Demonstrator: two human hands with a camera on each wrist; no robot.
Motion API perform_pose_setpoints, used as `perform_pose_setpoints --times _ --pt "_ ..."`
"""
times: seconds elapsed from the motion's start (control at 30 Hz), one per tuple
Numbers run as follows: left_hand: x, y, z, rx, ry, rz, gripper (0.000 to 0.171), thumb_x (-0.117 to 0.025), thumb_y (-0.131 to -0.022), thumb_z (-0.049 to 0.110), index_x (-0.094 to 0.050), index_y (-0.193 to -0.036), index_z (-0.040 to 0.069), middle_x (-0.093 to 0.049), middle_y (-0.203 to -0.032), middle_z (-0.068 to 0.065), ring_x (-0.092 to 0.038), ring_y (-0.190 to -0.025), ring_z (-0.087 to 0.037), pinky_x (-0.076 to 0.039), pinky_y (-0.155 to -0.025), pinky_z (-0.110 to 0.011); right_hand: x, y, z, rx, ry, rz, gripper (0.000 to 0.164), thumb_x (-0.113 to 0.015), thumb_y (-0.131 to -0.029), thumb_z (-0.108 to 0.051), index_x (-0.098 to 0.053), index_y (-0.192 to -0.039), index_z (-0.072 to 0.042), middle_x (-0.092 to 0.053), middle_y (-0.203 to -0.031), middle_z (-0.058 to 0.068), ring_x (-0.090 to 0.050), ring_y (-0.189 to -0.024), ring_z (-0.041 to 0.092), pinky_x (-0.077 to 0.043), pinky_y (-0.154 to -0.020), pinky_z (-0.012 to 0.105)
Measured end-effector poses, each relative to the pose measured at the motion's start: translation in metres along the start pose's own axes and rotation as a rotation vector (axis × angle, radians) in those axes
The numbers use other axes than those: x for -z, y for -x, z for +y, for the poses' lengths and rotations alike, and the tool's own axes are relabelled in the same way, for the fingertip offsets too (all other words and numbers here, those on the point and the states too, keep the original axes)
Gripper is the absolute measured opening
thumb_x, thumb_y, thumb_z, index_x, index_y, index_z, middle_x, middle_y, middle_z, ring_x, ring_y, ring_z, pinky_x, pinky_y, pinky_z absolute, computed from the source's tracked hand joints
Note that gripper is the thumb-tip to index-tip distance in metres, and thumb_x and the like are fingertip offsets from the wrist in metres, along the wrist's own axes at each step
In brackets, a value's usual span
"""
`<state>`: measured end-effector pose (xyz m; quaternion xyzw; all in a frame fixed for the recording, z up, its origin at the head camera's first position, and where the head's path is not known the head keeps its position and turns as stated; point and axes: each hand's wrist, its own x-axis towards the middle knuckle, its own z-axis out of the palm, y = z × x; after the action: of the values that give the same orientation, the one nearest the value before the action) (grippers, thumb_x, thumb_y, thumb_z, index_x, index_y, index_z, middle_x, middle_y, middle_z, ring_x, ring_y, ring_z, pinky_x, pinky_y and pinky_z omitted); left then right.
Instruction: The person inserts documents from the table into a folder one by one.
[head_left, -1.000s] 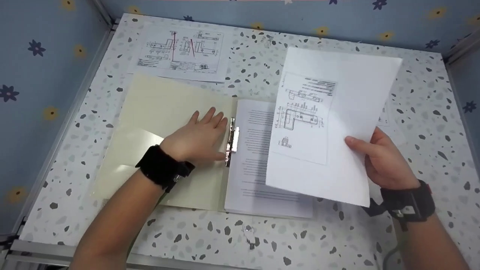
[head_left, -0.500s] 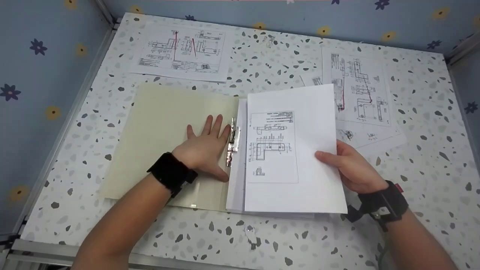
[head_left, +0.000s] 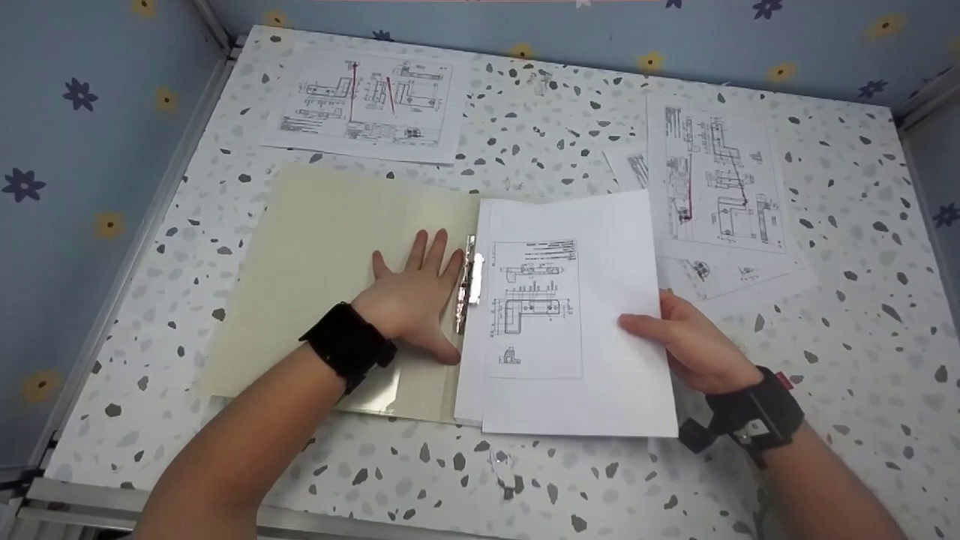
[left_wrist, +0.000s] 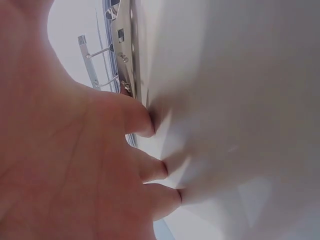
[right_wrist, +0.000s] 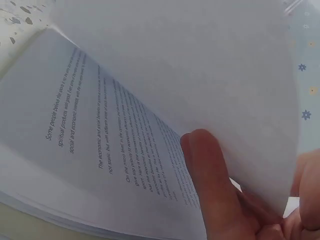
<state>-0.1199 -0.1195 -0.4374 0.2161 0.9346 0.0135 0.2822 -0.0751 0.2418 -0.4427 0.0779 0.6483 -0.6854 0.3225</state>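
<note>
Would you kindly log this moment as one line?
left hand: spread on open cream folder | right hand: holds drawing sheet over text pages | metal clip: beside left hand

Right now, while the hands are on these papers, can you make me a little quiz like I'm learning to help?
1. Which hand grips the drawing sheet?
2. True or false: the left hand touches the cream folder.
3. The loose drawing at the head view's upper left has bold lines in: A) green, B) red, C) blue.

Key: 1. The right hand. 2. True. 3. B.
</note>
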Motion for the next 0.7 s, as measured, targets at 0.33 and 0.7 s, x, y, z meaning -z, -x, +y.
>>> perform_pose_setpoints --times 0.33,0.7 --pt "-0.001 0.000 -0.001 -0.011 0.011 0.012 0.147 -0.077 -0.057 0.076 0.002 -0.160 0.009 0.020 -0.163 -0.019 0.016 -0.148 -0.039 -0.008 -0.097 -0.085 -0.012 -0.004 0.005 -0.004 -0.009 -0.024 0.053 -0.061 -0.098 -0.013 -0.038 -0.145 -0.005 -0.059 -0.130 0.023 -0.065 -0.108 0.034 -0.056 -0.082 0.040" --pt "-0.001 0.001 -0.001 -0.013 0.023 0.007 0.147 -0.078 -0.056 0.075 0.002 -0.160 0.009 0.020 -0.163 -0.019 0.016 -0.148 -0.039 -0.007 -0.097 -0.085 -0.017 -0.008 0.008 -0.019 -0.032 -0.022 0.055 -0.062 -0.098 -0.015 -0.037 -0.146 -0.007 -0.059 -0.131 0.021 -0.065 -0.110 0.035 -0.056 -0.082 0.041"
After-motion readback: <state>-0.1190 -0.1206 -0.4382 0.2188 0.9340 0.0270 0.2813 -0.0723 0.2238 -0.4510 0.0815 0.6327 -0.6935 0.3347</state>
